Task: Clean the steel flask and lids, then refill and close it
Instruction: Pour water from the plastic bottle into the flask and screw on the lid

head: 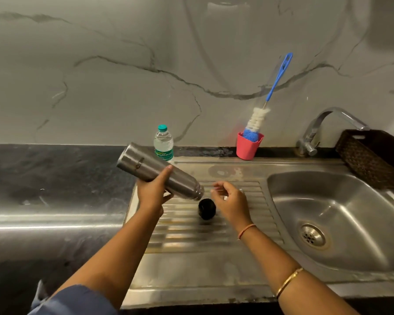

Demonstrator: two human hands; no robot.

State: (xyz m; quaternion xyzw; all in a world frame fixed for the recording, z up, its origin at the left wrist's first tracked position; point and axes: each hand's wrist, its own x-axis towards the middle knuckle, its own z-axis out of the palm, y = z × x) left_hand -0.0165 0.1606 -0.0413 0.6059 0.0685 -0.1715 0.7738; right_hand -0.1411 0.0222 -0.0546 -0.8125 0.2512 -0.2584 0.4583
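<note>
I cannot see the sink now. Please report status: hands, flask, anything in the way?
Left hand holds flask, tilted, mouth down toward drainboard. Right hand empty, beside mouth. Black lid on drainboard below. Nothing in the way.

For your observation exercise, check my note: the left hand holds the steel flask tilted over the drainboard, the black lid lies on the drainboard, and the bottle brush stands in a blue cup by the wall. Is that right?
One detail is wrong. The head view shows the bottle brush standing in a pink cup, not a blue one. The rest holds: the left hand holds the steel flask tilted, and the black lid lies on the drainboard.
</note>
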